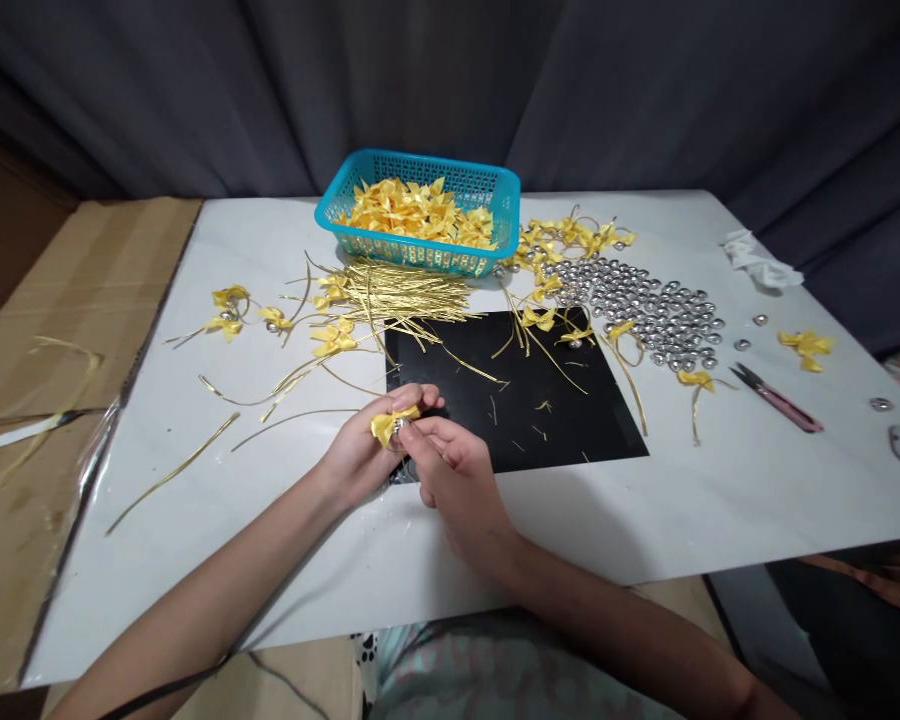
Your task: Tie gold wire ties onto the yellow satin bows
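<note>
My left hand (364, 450) holds a yellow ribbon bow (383, 428) at its fingers, over the left edge of a black mat (570, 400). Against the bow sits a small silver bell-like piece (399, 425), which the thumb and forefinger of my right hand (457, 465) pinch. Both hands touch at the bow. Behind them lies a pile of gold wire ties (412, 295). Several finished-looking bows with ties, such as one bow (334, 337), are spread around the pile.
A blue basket (506, 215) of yellow bows stands at the back. Many silver pieces (667, 320) lie right of it. Pink-handled snips (780, 400), a crumpled white tissue (761, 262) and a bow (806, 347) are at the right. Cardboard (120, 270) covers the left side.
</note>
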The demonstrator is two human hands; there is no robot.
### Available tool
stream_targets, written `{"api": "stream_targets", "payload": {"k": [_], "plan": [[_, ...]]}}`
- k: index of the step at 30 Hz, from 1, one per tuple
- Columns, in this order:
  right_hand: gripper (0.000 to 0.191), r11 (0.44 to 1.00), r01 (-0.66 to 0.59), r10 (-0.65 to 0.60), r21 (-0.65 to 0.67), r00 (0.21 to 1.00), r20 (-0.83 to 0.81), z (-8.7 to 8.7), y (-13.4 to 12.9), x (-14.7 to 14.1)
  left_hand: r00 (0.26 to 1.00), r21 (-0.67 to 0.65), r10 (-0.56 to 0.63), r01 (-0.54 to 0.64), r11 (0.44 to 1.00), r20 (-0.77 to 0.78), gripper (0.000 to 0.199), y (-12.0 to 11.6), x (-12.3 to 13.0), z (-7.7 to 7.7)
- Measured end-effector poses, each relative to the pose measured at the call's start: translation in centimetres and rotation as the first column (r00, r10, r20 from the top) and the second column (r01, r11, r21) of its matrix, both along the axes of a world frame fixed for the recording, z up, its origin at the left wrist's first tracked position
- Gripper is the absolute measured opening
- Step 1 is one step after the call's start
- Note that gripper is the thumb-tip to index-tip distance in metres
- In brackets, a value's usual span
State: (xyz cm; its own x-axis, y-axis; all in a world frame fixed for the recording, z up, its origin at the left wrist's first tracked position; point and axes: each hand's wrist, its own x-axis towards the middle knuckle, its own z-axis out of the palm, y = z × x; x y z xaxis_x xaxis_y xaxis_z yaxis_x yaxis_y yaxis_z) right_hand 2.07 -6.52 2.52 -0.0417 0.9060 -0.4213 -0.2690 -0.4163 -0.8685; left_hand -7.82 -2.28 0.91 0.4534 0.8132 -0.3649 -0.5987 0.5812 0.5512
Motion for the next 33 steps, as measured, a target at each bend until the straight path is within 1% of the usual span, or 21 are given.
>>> {"api": "stream_targets", "payload": {"k": [2, 4, 7, 9, 11, 13, 15, 16, 17, 18, 20, 22, 23, 24, 26, 28, 33], "plan": [[0.024, 1.0, 0.005, -0.005, 0.016, 1.0, 0.014, 0.0, -0.1, 0.1, 1.0, -0.007, 0.003, -0.003, 1.0, -0.002, 0.028, 0.0, 0.0, 0.1], [0.025, 0.999, 0.023, -0.023, 0.025, 1.0, -0.011, -0.1, -0.3, 0.3, 1.0, -0.008, 0.006, -0.006, 1.0, -0.013, 0.026, 0.1, -0.1, 0.1], [0.025, 0.995, 0.096, -0.093, 0.03, 0.991, -0.093, -0.1, -0.7, 1.1, 1.0, -0.002, 0.02, -0.02, 1.0, -0.023, 0.026, 0.2, -0.1, 0.2], [0.022, 0.988, 0.15, -0.145, 0.045, 0.983, -0.115, 0.0, -1.0, 1.8, 1.0, 0.006, 0.024, -0.024, 1.0, -0.019, 0.026, 0.2, -0.1, 0.3], [0.02, 0.98, 0.178, -0.17, 0.087, 0.981, -0.088, 0.2, -1.2, 2.6, 1.0, 0.017, 0.022, -0.022, 1.0, -0.013, 0.025, 0.3, -0.1, 0.3], [0.021, 0.969, 0.177, -0.177, 0.173, 0.984, -0.012, 0.6, -1.4, 3.2, 1.0, 0.027, 0.016, -0.016, 1.0, -0.011, 0.025, 0.2, 0.0, 0.3], [0.022, 0.945, 0.102, -0.146, 0.309, 0.982, 0.122, 0.9, -1.5, 3.4, 1.0, 0.03, 0.01, -0.01, 1.0, -0.009, 0.024, 0.2, 0.0, 0.3], [0.022, 0.923, 0.033, -0.119, 0.384, 0.972, 0.201, 0.9, -1.6, 3.4, 1.0, 0.03, 0.007, -0.006, 1.0, -0.007, 0.024, 0.2, 0.0, 0.3], [0.022, 0.888, -0.053, -0.088, 0.456, 0.955, 0.283, 0.9, -1.6, 3.3, 1.0, 0.03, 0.002, -0.002, 1.0, -0.007, 0.024, 0.1, 0.0, 0.2], [0.021, 0.842, -0.156, -0.053, 0.516, 0.929, 0.367, 0.8, -1.6, 3.2, 1.0, 0.031, -0.001, 0.002, 1.0, -0.012, 0.024, 0.1, 0.0, 0.2], [0.021, 0.722, -0.367, -0.006, 0.587, 0.844, 0.536, 0.4, -1.5, 3.0, 0.999, 0.039, -0.013, 0.014, 0.999, -0.03, 0.025, 0.0, 0.0, 0.1], [0.026, 0.61, -0.534, -0.027, 0.586, 0.724, 0.689, -0.2, -1.3, 2.9, 0.999, 0.044, -0.029, 0.031, 0.999, -0.043, 0.025, -0.1, 0.0, 0.0], [0.029, 0.574, -0.593, -0.056, 0.565, 0.66, 0.749, -0.4, -1.1, 2.9, 0.998, 0.044, -0.04, 0.042, 0.998, -0.042, 0.025, -0.1, 0.0, 0.0], [0.032, 0.552, -0.635, -0.086, 0.54, 0.601, 0.794, -0.7, -1.0, 2.9, 0.998, 0.041, -0.052, 0.053, 0.998, -0.036, 0.025, -0.1, 0.0, 0.0], [0.035, 0.538, -0.688, -0.117, 0.486, 0.51, 0.852, -1.1, -0.9, 3.0, 0.997, 0.031, -0.074, 0.075, 0.997, -0.016, 0.025, -0.1, 0.0, 0.0], [0.037, 0.537, -0.713, -0.115, 0.45, 0.467, 0.877, -1.3, -0.8, 3.0, 0.996, 0.021, -0.088, 0.088, 0.996, 0.007, 0.024, -0.2, 0.1, 0.0], [0.036, 0.539, -0.705, -0.116, 0.462, 0.481, 0.869, -1.5, -0.7, 2.9, 0.992, -0.021, -0.116, 0.117, 0.993, 0.058, 0.025, -0.2, 0.1, 0.1]]}}
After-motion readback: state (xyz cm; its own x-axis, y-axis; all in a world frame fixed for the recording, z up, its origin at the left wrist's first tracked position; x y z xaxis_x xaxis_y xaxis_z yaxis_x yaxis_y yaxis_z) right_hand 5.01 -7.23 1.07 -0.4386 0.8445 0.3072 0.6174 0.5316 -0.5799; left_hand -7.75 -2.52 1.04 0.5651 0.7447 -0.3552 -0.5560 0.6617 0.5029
